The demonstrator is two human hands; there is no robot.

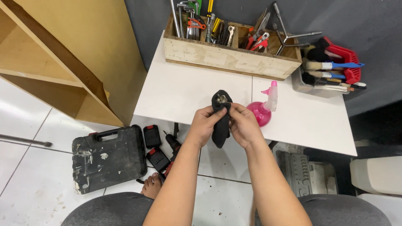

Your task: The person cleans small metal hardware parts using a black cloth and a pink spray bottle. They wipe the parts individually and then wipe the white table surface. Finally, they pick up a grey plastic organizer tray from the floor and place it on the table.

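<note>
So the small metal part (221, 98) sits wrapped in a black cloth (221, 125), held up over the near edge of the white desk (188, 92). Left hand (204, 125) and right hand (243, 124) both have a closed grip on the cloth. Looks like mid-wipe to me; next it wants turning in the cloth. Pink spray bottle (263, 109) just beside

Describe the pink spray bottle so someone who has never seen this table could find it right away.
Start at the white table with the long wooden toolbox at its far edge. Nearer than the box, just beyond the right hand, stands the spray bottle. It is the only bright pink thing, round-bellied with a paler trigger top.
</note>
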